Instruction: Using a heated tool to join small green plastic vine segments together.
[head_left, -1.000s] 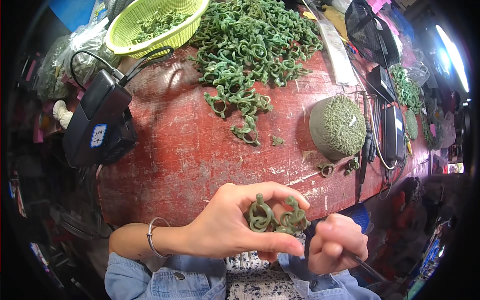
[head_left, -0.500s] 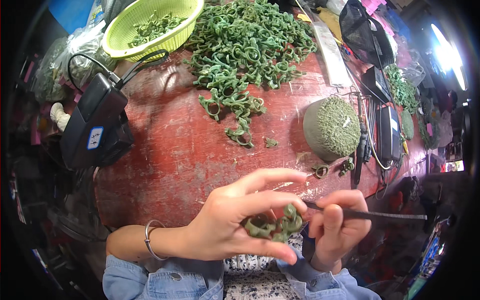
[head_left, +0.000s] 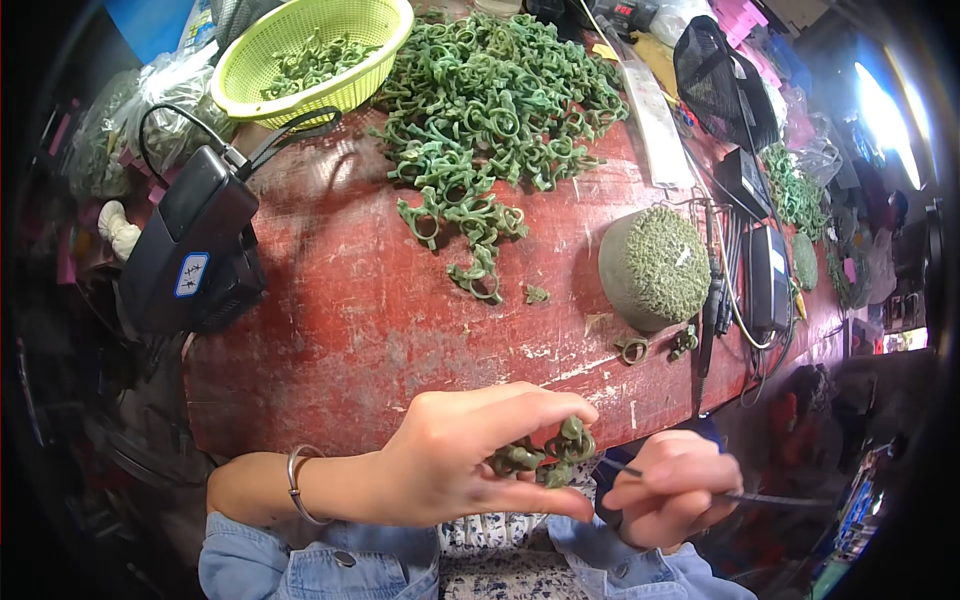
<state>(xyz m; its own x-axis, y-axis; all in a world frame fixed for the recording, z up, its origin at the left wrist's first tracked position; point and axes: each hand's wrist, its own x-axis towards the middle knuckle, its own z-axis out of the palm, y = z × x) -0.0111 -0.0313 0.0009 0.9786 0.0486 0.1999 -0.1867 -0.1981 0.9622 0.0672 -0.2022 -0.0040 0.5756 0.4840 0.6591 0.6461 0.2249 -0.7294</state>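
Left hand [head_left: 450, 465] fingers pinch a small cluster of green rings [head_left: 545, 458] just above the near edge of the red table [head_left: 350, 320]. The right hand [head_left: 670, 490] is closed on a thin dark tool [head_left: 760, 497] — its tip seems to meet the cluster, though that is hard to see. Best done slowly: keep the pinch firm and the tip steady — the big ring pile [head_left: 500, 100] lies well apart.

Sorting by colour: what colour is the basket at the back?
Lime green basket, clearest in the head view.

You wore light-blue denim sleeves [head_left: 300, 560] with a button at the lower left, and a thin silver bangle [head_left: 293, 485] on your left wrist.
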